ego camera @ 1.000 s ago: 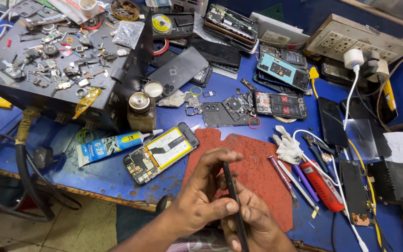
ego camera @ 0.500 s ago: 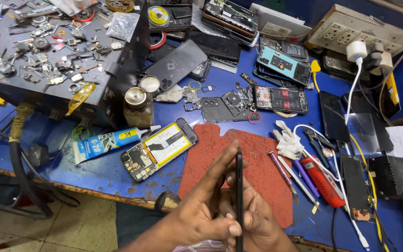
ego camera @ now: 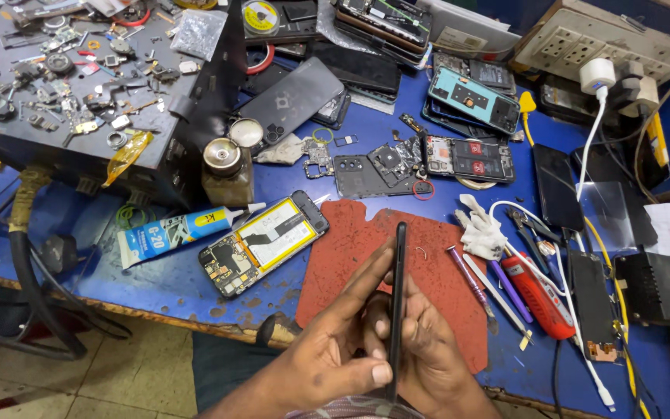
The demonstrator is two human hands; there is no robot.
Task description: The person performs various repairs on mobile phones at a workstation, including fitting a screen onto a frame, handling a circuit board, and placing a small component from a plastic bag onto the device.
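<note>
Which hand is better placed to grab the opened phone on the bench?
Probably left: the left hand sits nearer the opened phone; the right hand is behind the black panel both hold.

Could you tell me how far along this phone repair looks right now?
Done: one phone lies opened on the bench, battery and board exposed. In hand: the left hand and right hand grip a thin black phone part on edge over the red mat. Left: the opened phone is not closed.

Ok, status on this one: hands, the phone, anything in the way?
Left hand and right hand both gripping black phone, held edge-on above red mat. Opened phone lies left, apart. Nothing blocking.
</note>
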